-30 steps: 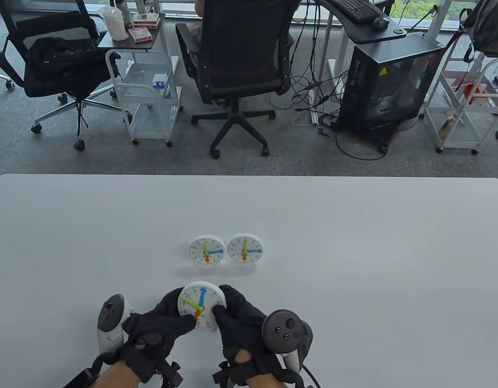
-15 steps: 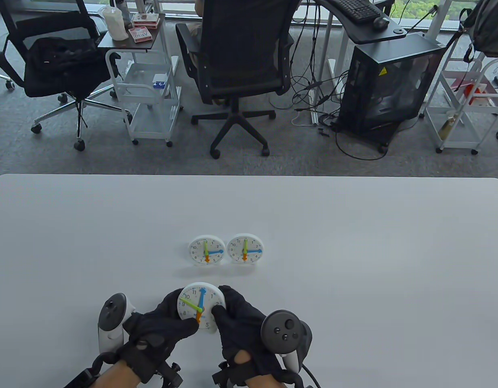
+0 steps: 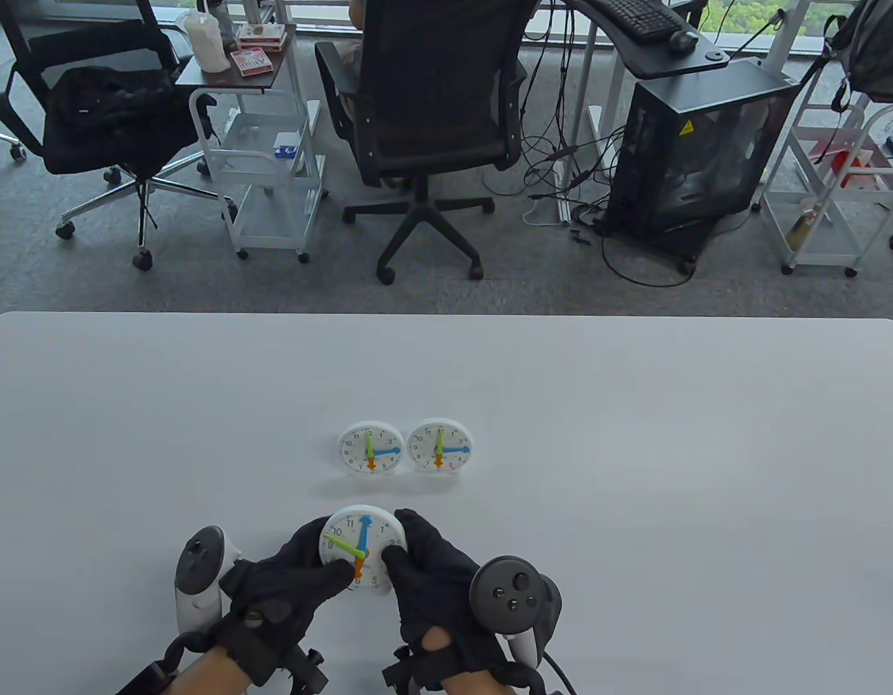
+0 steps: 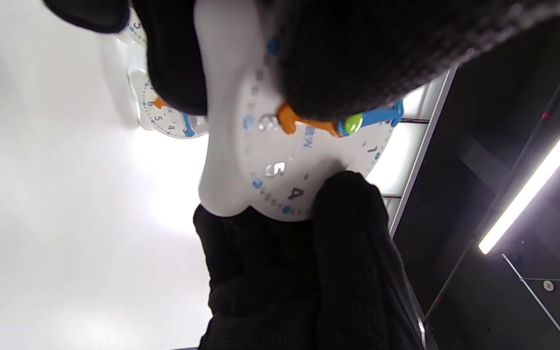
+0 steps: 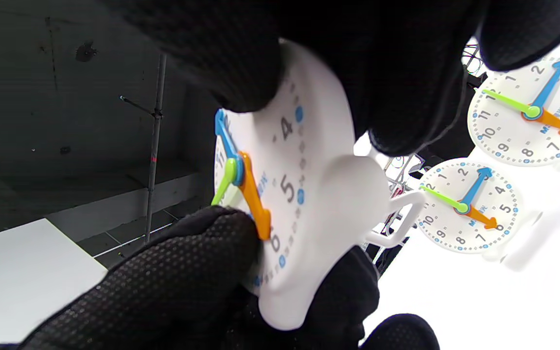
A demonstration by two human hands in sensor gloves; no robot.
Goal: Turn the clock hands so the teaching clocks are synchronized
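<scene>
A white teaching clock (image 3: pixel 362 548) is held tilted up near the table's front edge, between both gloved hands. My left hand (image 3: pixel 301 572) holds its left side and a fingertip touches the orange hand (image 5: pixel 255 206) near the 6. My right hand (image 3: pixel 424 565) grips the clock's right edge. Its blue hand points near 12 and its green hand near 9 or 10. Two more clocks (image 3: pixel 371 449) (image 3: pixel 439 446) stand side by side behind it, each with green at 12, blue at 3 and orange at 6. They also show in the right wrist view (image 5: pixel 528 112) (image 5: pixel 464 206).
The white table (image 3: pixel 634 434) stretches wide on both sides and behind the clocks. Beyond its far edge are office chairs (image 3: pixel 424 108), a rolling cart (image 3: pixel 265 145) and a computer tower (image 3: pixel 699 145) on the floor.
The held clock's orange hand has shifted a little toward the 6 under my left fingertip. Both hands stay in about the same place.
</scene>
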